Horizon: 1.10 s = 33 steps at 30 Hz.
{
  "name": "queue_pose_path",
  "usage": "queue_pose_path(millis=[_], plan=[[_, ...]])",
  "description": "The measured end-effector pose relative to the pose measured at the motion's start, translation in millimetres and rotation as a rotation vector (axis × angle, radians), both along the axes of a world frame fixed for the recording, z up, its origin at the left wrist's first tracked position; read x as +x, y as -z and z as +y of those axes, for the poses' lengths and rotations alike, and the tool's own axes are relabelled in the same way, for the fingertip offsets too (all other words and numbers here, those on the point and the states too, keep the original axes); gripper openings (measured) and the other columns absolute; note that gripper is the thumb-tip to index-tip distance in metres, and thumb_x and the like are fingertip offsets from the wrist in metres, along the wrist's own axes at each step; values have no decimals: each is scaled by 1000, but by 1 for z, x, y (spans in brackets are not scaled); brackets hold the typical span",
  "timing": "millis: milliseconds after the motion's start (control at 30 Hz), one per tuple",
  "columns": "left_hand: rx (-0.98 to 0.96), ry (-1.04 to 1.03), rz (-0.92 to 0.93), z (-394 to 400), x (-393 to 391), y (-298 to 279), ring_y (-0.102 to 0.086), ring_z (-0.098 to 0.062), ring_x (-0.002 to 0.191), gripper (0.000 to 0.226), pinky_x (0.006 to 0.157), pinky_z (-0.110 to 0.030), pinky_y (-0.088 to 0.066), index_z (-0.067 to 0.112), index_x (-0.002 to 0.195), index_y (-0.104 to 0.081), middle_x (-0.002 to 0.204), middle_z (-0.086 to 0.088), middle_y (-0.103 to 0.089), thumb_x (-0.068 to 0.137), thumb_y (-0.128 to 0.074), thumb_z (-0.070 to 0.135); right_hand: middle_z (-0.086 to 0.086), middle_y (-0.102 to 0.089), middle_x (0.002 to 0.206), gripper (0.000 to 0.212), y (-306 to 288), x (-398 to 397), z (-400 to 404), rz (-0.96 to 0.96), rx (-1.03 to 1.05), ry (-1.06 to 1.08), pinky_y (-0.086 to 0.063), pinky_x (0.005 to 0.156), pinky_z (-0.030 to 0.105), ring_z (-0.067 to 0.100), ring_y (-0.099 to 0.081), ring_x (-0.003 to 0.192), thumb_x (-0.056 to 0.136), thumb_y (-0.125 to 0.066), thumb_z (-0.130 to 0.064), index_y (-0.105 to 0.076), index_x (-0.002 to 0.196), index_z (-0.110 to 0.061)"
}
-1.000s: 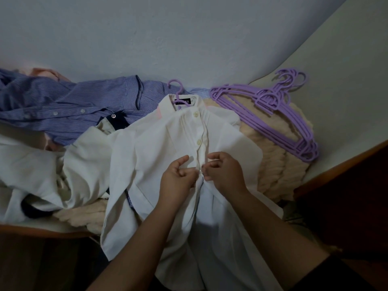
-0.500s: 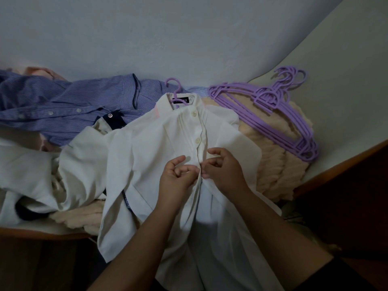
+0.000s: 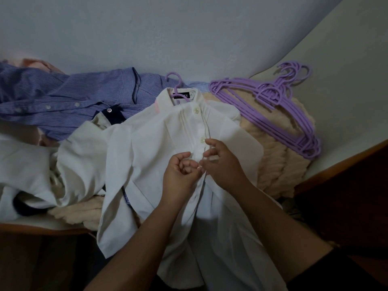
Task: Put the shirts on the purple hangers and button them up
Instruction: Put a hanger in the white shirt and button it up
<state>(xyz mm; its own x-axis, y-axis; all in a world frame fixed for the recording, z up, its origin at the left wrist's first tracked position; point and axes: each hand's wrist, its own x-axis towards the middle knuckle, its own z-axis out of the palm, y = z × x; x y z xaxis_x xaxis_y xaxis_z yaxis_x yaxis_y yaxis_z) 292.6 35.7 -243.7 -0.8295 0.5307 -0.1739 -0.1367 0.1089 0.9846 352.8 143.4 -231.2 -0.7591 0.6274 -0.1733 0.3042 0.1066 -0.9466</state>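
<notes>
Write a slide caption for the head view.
Both hands button a white cotton shirt on a purple plastic hanger.

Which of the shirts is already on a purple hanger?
The white shirt under the hands: a purple hook pokes out of its collar. The blue striped shirt behind it lies crumpled with no hanger showing.

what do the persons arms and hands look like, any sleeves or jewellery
Both forearms are bare. The right arm shows the edge of a dark sleeve near the elbow; no sleeve shows on the left. No rings, watch or gloves are visible on the left hand or the right hand, though the light is dim.
</notes>
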Motion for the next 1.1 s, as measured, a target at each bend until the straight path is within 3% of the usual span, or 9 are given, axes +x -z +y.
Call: queue_pose_path(millis=[200, 300, 367, 533, 667, 800, 933, 1033, 1100], plan=[[-4, 7, 5, 1, -2, 6, -61, 2, 65, 35, 68, -11, -51, 8, 108, -53, 80, -4, -63, 82, -65, -11, 2, -67, 90, 24, 14, -3, -2, -51, -304, 132, -54, 89, 39, 20, -66, 90, 79, -69, -3, -66, 102, -10], [-7, 20, 12, 0, -2, 9, -62, -2, 69, 32, 71, -14, -52, 10, 107, -55, 83, -6, -65, 82, -67, -7, 10, -68, 98, 29, 15, -2, -2, -81, -406, 144, -55, 89, 36, 23, -67, 93, 80, -69, 0, -65, 108, -5], [-6, 21, 12, -1, -2, 10, -63, -5, 72, 33, 73, -15, -53, 8, 108, -55, 85, -8, -66, 82, -67, -7, 13, -69, 97, 19, 16, -2, -2, -62, -462, 157, -55, 87, 36, 25, -68, 93, 80, -68, 1, -66, 97, -9], [21, 26, -37, -1, -4, 12, -62, -16, 77, 36, 76, -21, -55, 12, 105, -54, 94, -17, -66, 80, -68, -10, 15, -67, 84, 14, 14, -2, -6, 72, -733, 236, -57, 69, 24, 20, -68, 75, 82, -62, 11, -61, 90, -1], [29, 21, -72, -3, -4, 15, -61, -15, 76, 37, 74, -20, -54, 14, 103, -55, 91, -13, -65, 79, -69, -11, 14, -69, 68, 14, 14, -1, -10, 158, -880, 277, -56, 58, 22, 18, -70, 62, 83, -56, 16, -58, 92, 6], [30, 12, -96, -3, -5, 17, -60, -9, 71, 38, 73, -17, -54, 14, 102, -56, 87, -6, -64, 78, -69, -12, 15, -68, 76, 11, 20, -1, -11, 145, -843, 314, -59, 69, 27, 20, -69, 68, 83, -60, 12, -61, 86, 1], [16, 12, -87, -3, -6, 19, -62, -7, 70, 38, 74, -18, -55, 15, 100, -57, 88, -5, -65, 77, -70, -12, 12, -70, 77, 11, 21, -1, -12, 108, -719, 337, -56, 67, 25, 18, -69, 69, 82, -63, 7, -65, 84, -4], [15, 7, -89, -1, -7, 18, -62, -7, 69, 37, 74, -18, -55, 13, 99, -57, 86, -5, -66, 76, -70, -12, 9, -71, 83, 8, 21, 0, -13, 8, -431, 305, -56, 75, 26, 18, -68, 78, 82, -67, -3, -68, 84, -10], [23, 1, -92, 0, -7, 18, -62, -6, 68, 36, 73, -17, -55, 12, 99, -57, 85, -5, -66, 76, -70, -13, 1, -69, 81, 9, 20, 0, -14, -39, -218, 260, -53, 74, 19, 10, -65, 76, 84, -65, -6, -70, 91, -10]])
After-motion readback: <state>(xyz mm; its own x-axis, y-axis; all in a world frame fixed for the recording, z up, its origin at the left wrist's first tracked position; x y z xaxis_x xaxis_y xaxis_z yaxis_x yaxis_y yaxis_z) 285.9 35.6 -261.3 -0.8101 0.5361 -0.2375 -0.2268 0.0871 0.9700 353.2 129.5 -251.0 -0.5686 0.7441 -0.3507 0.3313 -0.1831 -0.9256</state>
